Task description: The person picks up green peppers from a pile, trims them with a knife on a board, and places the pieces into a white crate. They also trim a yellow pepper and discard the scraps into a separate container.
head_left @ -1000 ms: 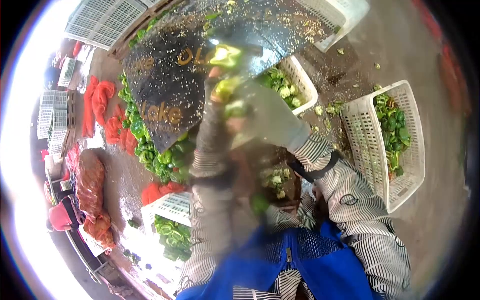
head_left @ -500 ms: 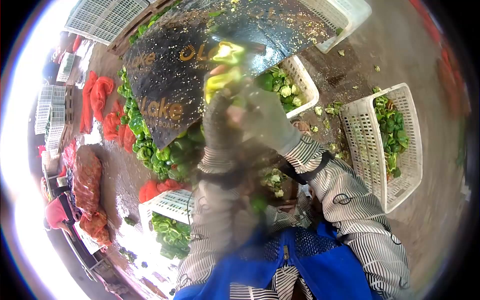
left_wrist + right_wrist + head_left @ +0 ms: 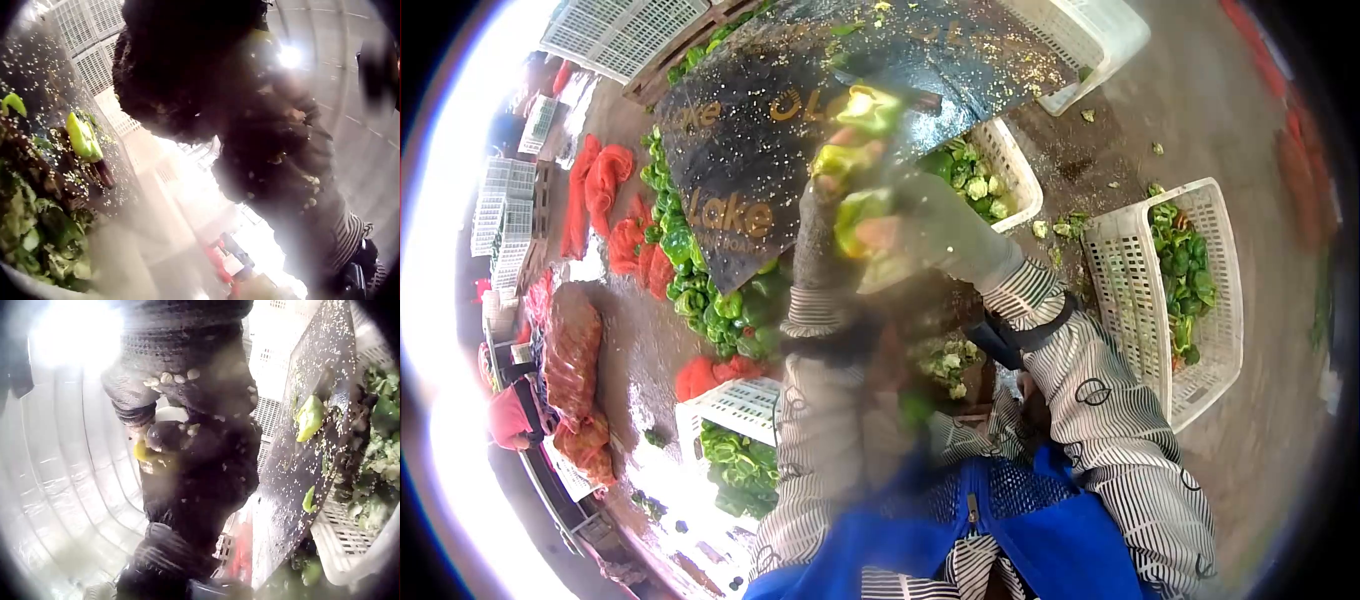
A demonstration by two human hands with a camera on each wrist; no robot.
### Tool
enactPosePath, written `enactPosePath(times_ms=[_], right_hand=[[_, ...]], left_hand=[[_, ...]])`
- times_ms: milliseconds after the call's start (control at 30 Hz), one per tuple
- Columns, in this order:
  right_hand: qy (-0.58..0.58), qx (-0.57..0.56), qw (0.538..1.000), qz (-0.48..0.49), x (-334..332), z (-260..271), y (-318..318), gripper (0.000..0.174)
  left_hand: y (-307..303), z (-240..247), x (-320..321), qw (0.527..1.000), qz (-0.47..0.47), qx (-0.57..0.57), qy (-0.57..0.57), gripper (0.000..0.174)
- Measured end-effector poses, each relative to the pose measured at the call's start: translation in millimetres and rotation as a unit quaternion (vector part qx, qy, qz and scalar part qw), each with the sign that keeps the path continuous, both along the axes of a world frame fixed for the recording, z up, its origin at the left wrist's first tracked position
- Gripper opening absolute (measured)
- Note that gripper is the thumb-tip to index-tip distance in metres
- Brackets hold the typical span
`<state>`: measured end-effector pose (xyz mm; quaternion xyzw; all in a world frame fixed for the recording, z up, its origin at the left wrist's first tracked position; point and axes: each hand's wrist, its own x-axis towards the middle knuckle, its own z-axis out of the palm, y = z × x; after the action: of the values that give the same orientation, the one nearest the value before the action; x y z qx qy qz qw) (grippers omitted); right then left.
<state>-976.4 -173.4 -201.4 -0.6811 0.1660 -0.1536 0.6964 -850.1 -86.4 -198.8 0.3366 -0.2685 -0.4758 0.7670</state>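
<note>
My gloved left hand (image 3: pixel 818 235) grips a yellow-green bell pepper piece (image 3: pixel 840 160) over the dark printed sheet (image 3: pixel 730 160). Close beside it, my gloved right hand (image 3: pixel 945 225) has its bare fingertips on a second pepper piece (image 3: pixel 862 218), partly blurred. Pale seeds cling to the dark gloves in the right wrist view, where a bit of yellow pepper (image 3: pixel 150 456) shows between the hands. Beyond them, a cut pepper piece (image 3: pixel 870 108) lies on the sheet beside a dark stick-like thing (image 3: pixel 925 100); both wrist views show that pepper piece (image 3: pixel 84 139) too.
Seeds litter the sheet. A white crate (image 3: pixel 1025 180) of pepper cores stands to its right, with a tilted crate (image 3: pixel 1120 290) of green scraps farther right. Whole green peppers (image 3: pixel 700 290) are heaped at left. Red net sacks (image 3: pixel 605 180) and another crate (image 3: pixel 740 410) lie leftward.
The hands drew close together half a second ago and now stand slightly apart, with a second pepper piece showing between them. The piece on the sheet stays put.
</note>
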Motion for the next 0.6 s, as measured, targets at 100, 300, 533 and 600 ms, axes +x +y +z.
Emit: enactPosePath(times_ms=[100,300,533,600], right_hand=[[-0.023,-0.12,0.991,-0.045,0,-1,3,0.024],[0.01,-0.23,0.968,-0.097,2,-3,10,0.045],[-0.045,-0.298,0.952,0.045,-1,-6,-17,0.07],[-0.113,-0.33,0.935,0.068,-2,-8,-20,0.073]], left_hand=[[1,-7,1,0.999,-0.001,0.036,0.009,0.062],[-1,-18,-4,0.981,0.029,0.06,-0.181,0.049],[-1,18,-8,1.0,0.005,-0.015,0.025,0.091],[0,3,0,0.999,0.007,0.028,-0.031,0.085]])
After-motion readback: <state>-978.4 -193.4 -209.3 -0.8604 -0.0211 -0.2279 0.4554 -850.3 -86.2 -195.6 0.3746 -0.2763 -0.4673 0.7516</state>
